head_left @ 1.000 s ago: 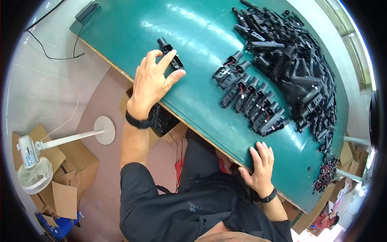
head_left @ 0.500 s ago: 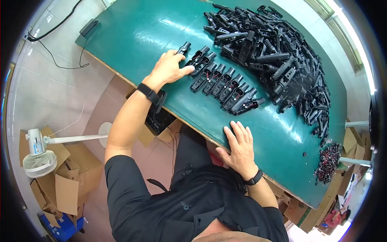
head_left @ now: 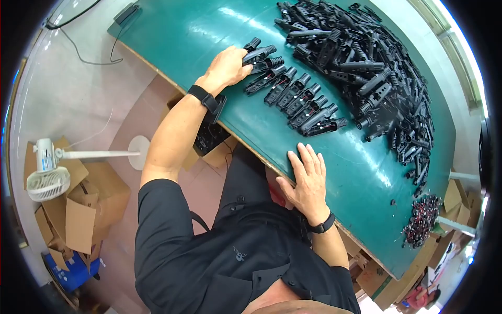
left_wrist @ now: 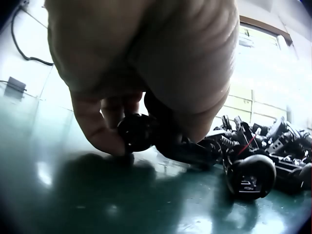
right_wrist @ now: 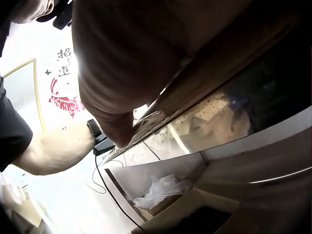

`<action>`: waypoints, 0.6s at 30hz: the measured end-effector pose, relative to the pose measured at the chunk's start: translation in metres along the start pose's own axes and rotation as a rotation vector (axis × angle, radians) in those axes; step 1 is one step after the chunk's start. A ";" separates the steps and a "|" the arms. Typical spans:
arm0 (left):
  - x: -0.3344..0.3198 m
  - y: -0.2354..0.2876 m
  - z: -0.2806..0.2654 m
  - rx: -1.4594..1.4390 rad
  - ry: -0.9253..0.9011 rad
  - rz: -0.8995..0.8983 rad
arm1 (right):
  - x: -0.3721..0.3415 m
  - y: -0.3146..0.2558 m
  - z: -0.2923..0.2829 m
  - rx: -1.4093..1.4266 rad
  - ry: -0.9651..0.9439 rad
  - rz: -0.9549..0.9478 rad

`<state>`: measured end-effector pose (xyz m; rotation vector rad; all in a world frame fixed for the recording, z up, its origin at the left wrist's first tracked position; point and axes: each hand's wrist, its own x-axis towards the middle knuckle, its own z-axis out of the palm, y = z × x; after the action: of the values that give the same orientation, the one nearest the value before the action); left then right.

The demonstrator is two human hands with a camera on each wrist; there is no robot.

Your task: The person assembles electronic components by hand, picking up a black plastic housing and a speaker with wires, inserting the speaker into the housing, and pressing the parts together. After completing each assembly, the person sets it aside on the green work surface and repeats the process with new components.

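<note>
In the head view my left hand (head_left: 226, 68) is at the left end of a row of black ribbed plastic housings (head_left: 300, 99). Its thumb and fingers grip the outermost housing (head_left: 253, 44), whose ribbed end sticks out past the knuckles. The left wrist view shows the round end of this housing (left_wrist: 136, 132) between curled fingers, low over the green table. Two more housings (head_left: 269, 64) lie right beside the thumb. My right hand (head_left: 307, 183) rests on the table's near edge, fingers straight and palm down, holding nothing.
A big heap of black housings (head_left: 355, 63) covers the back right of the green table (head_left: 209, 36). Small dark and red parts (head_left: 421, 222) are piled at the right end. A black adapter (head_left: 126, 13) with a cable sits at the far left corner. Below stand a white fan (head_left: 48, 172) and cardboard boxes (head_left: 104, 199).
My left hand has brought a lone housing rightward, up against the left end of the row. My right hand stays at the table edge. The head view has shifted.
</note>
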<state>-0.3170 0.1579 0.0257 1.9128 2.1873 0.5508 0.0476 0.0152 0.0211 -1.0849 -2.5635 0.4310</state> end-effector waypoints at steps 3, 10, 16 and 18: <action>-0.034 -0.024 -0.024 -0.148 0.120 -0.032 | 0.001 -0.001 0.000 -0.014 -0.022 -0.005; -0.193 -0.136 -0.023 -0.851 0.628 -0.433 | 0.006 -0.005 0.001 -0.081 -0.062 -0.006; -0.255 -0.232 0.152 -1.169 0.629 -0.958 | 0.012 -0.010 0.003 -0.169 -0.116 0.022; -0.240 -0.254 0.220 -1.272 0.603 -1.027 | 0.014 -0.014 0.003 -0.185 -0.149 0.032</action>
<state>-0.4297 -0.0696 -0.2997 -0.0473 1.8129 1.7451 0.0284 0.0161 0.0268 -1.1994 -2.7653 0.2976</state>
